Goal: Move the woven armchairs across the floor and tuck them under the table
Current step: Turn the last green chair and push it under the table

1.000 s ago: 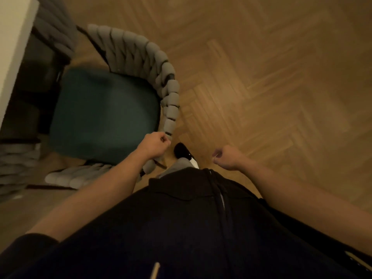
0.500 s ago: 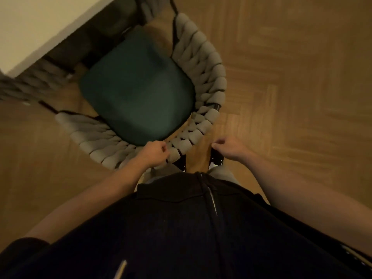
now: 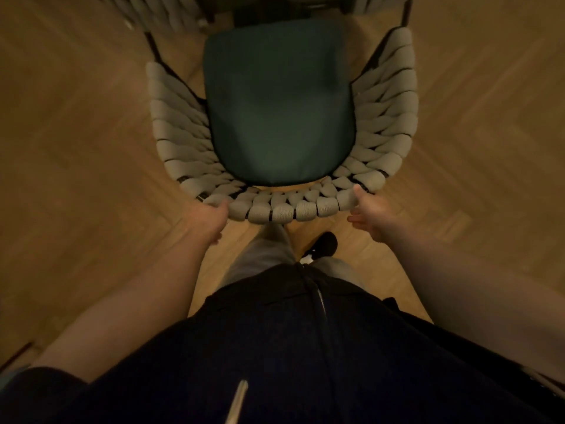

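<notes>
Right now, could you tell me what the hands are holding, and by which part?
Both hands, left and right, are at the armchair's woven back rim, but neither plainly grips it.

armchair [image 3: 281,206] ahead, hands [image 3: 208,218] flanking backrest

No text, label, brand, number or sign can be read anywhere in the view; the picture is dim and blurred.
</notes>
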{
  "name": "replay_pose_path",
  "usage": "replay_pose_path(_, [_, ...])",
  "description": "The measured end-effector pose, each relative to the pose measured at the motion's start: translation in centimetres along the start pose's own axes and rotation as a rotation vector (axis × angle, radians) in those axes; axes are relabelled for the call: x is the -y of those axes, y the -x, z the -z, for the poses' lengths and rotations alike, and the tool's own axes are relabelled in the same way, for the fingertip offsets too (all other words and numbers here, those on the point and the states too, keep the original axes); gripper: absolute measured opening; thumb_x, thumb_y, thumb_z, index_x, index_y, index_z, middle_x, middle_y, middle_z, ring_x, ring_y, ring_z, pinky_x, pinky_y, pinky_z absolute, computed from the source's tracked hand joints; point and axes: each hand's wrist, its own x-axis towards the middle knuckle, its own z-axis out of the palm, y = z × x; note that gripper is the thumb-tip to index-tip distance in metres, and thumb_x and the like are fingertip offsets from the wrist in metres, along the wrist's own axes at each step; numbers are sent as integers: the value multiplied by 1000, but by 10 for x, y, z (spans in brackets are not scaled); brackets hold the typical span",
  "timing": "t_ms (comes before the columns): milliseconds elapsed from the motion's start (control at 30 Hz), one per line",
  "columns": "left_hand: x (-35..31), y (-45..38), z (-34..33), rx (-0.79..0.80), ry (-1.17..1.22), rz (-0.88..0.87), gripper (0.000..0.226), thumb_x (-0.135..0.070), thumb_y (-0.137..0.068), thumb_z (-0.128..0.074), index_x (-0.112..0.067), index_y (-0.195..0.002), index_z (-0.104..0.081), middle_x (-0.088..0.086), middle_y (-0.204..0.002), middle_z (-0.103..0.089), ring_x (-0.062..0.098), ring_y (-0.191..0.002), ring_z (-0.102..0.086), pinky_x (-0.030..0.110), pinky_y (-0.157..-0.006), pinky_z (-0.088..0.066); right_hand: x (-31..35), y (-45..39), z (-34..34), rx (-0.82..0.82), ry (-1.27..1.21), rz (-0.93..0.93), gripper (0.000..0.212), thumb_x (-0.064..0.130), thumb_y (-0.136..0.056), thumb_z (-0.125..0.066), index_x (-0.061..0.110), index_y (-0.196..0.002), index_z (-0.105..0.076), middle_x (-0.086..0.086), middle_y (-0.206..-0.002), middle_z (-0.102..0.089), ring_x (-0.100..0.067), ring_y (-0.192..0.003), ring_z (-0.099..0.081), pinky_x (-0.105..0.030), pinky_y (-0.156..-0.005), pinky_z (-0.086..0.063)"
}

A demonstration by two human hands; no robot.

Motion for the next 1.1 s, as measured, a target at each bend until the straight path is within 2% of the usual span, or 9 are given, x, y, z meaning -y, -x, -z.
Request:
replay_pose_path(133, [-4, -6, -11, 234, 590, 198, 42, -43, -100, -57, -17, -132, -50, 15, -120, -59, 34, -98, -66, 49, -80, -61, 9, -17, -1, 67, -228, -125, 55, 46, -101, -56, 16, -146, -44, -13, -135, -57, -36, -114, -62, -49, -97, -52])
replay_pose_path(233, [-14, -18, -15, 243, 963, 278, 29, -33, -101, -60, -16, -123, -49, 11, -114, -60, 32, -99, -64, 53, -92, -55, 11, -31, -1, 88, -348, -178, 50, 40, -100, -60, 17, -142, -46, -13, -135, -57, -38, -114, -60, -58, -101, -49])
replay_pose_path(333, [-20, -29, -18, 248, 1238, 343, 22, -27, -98, -65, -12, -112, -56, 13, -112, -66, 32, -99, -68, 53, -91, -56, 8, -43, -6, 94, -493, -213, 44, 35, -96, -66, 16, -134, -53, -14, -129, -61, -39, -114, -62, -64, -95, -52])
replay_pose_path(400, [-20, -33, -23, 221, 1281, 346, 18, -20, -98, -65, -14, -112, -57, 14, -113, -67, 32, -99, -68, 52, -83, -58, 6, -47, -13, 83, -564, -235, 47, 31, -92, -72, 16, -133, -54, -16, -126, -64, -40, -114, -63, -65, -84, -56])
replay_pose_path(500, [-18, -39, -29, 131, 1285, 325, 16, -13, -97, -64, -16, -111, -56, 12, -112, -66, 30, -98, -68, 48, -75, -58, 6, -54, -21, 53, -607, -251, 47, 22, -93, -70, 15, -135, -53, -19, -126, -65, -42, -111, -65, -70, -85, -53])
replay_pose_path(633, [-29, -46, -26, 111, 1314, 315, 12, -9, -96, -64, -18, -100, -56, 11, -111, -65, 29, -98, -67, 52, -85, -57, 17, -60, -20, 29, -626, -218, 40, 18, -95, -67, 14, -133, -53, -19, -122, -66, -42, -109, -66, -70, -87, -52])
replay_pose_path(833, [-60, -70, -15, 130, 1297, 282, 38, -9, -92, -68, -11, -128, -55, 15, -120, -65, 34, -104, -68, 57, -87, -58, 64, -72, -14, 53, -577, -172, 15, 16, -100, -59, 13, -114, -55, -20, -117, -66, -40, -107, -66, -68, -90, -52])
replay_pose_path(967, [-68, -82, -15, 115, 1271, 292, 40, -11, -91, -69, -11, -128, -54, 15, -121, -64, 35, -105, -67, 60, -92, -56, 83, -74, -14, 59, -535, -183, 30, 17, -101, -58, 12, -130, -53, -21, -118, -66, -41, -104, -67, -67, -89, -53])
replay_pose_path(1100, [-67, -83, -15, 118, 1245, 276, 40, -14, -92, -70, -9, -128, -55, 16, -120, -66, 34, -102, -70, 56, -89, -59, 85, -74, -13, 64, -519, -224, 33, 20, -101, -59, 11, -132, -55, -20, -118, -68, -40, -102, -69, -64, -80, -57])
